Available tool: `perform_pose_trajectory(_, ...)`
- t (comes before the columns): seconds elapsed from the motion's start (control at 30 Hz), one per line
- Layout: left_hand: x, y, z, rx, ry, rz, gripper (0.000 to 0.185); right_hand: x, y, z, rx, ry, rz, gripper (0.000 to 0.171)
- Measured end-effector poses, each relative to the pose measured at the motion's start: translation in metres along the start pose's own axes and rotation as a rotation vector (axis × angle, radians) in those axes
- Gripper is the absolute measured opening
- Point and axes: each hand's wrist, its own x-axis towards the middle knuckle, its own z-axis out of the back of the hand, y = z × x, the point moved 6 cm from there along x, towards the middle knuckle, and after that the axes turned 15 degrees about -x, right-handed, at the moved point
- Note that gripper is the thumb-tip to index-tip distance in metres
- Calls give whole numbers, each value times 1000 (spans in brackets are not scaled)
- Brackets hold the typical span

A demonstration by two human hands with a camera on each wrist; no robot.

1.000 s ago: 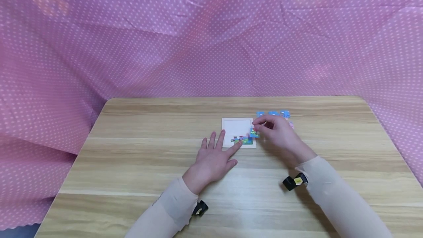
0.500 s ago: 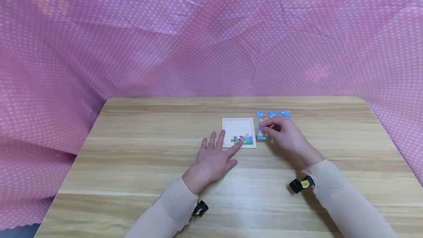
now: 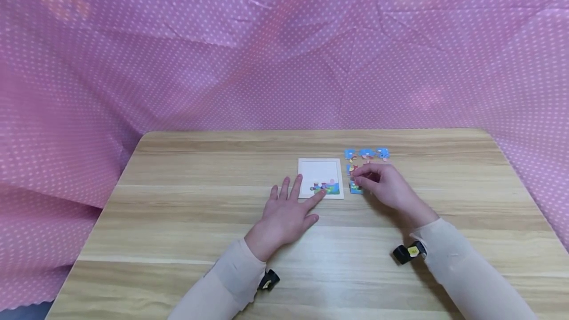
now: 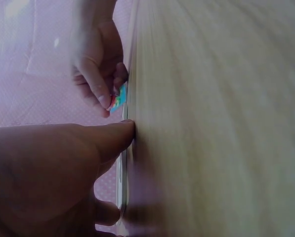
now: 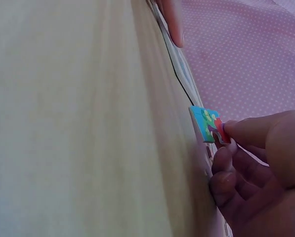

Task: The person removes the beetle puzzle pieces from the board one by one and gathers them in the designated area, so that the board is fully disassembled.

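the right hand point(image 3: 386, 185) pinches a small colourful puzzle piece point(image 3: 355, 186) between thumb and fingertips just right of the white puzzle tray point(image 3: 319, 168) on the wooden tabletop point(image 3: 186, 211), while the left hand point(image 3: 286, 214) lies flat with fingers straight, its forefinger touching the tray's near edge.

We see the left hand point(image 3: 286, 214) lying flat, palm down, fingers straight and spread, forefinger stretched forward. The right hand point(image 3: 386, 186) has curled fingers, thumb and forefinger pinched together at the tips. Both forearms wear beige sleeves, wrists low.
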Motion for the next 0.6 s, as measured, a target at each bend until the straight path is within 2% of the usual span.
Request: perform_pose_trajectory(0.6,-1,-1,0,0,1,-6,58,-1,0,-1,-63,-41,-6,15)
